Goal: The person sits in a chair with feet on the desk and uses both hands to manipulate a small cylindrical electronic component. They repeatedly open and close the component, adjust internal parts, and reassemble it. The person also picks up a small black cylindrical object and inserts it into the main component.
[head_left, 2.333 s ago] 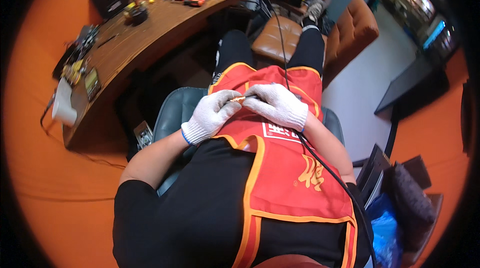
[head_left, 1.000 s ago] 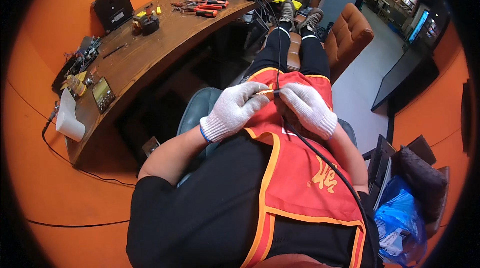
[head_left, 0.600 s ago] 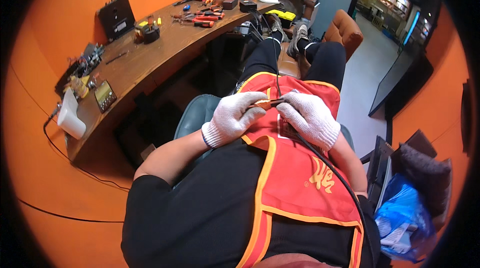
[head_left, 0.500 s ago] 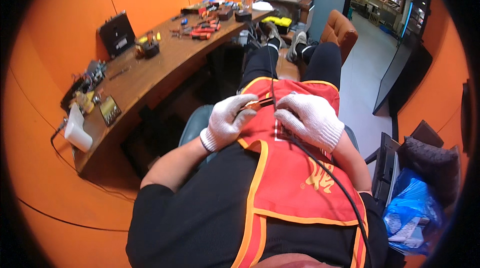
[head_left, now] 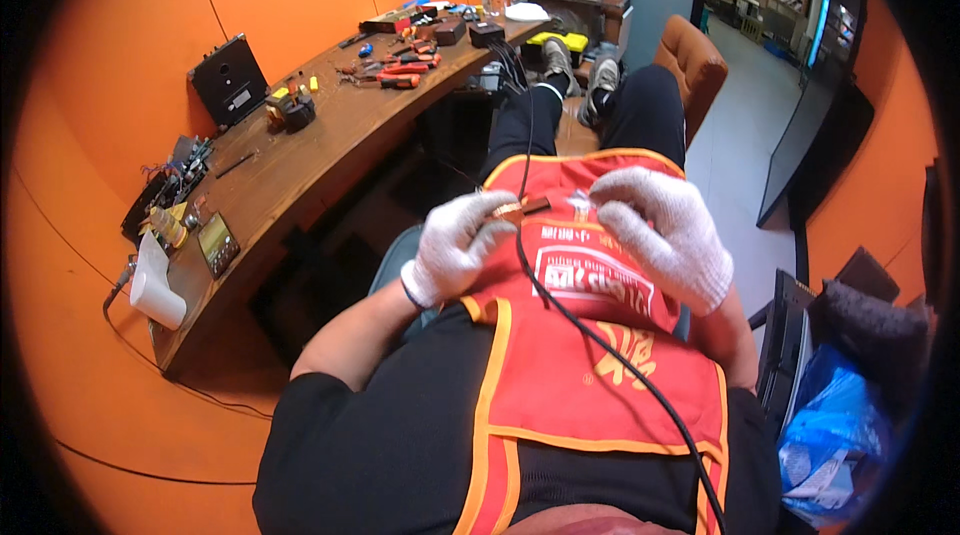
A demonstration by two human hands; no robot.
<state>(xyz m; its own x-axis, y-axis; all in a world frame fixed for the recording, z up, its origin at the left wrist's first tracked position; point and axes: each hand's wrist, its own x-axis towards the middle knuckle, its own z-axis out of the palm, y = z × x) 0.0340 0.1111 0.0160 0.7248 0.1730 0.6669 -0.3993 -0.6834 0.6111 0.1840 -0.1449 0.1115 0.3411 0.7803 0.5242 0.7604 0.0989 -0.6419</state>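
Observation:
My left hand point(head_left: 455, 243), in a white knitted glove, is closed on a small copper-coloured piece point(head_left: 508, 210). A flat dark brown bar point(head_left: 537, 205) sticks out of that piece toward the right; its exact kind is too small to make out. To the right, my right hand point(head_left: 672, 240), gloved the same way, hovers over the red apron point(head_left: 590, 350) with thumb and fingers apart and nothing visible between them. A thin black cable point(head_left: 600, 337) runs across the apron, passing close to the copper-coloured piece.
A curved wooden bench point(head_left: 270, 180) stretches along the left, with red-handled pliers point(head_left: 405, 70) and loose parts on it. A phone-like device point(head_left: 217, 245) and a white roll point(head_left: 155, 280) stand at its near end. A brown chair point(head_left: 690, 65) and a blue bag point(head_left: 835, 425) lie rightward.
My right hand has moved right, away from the copper-coloured piece, and its fingers have spread. My left hand still grips the piece. The cable has shifted left.

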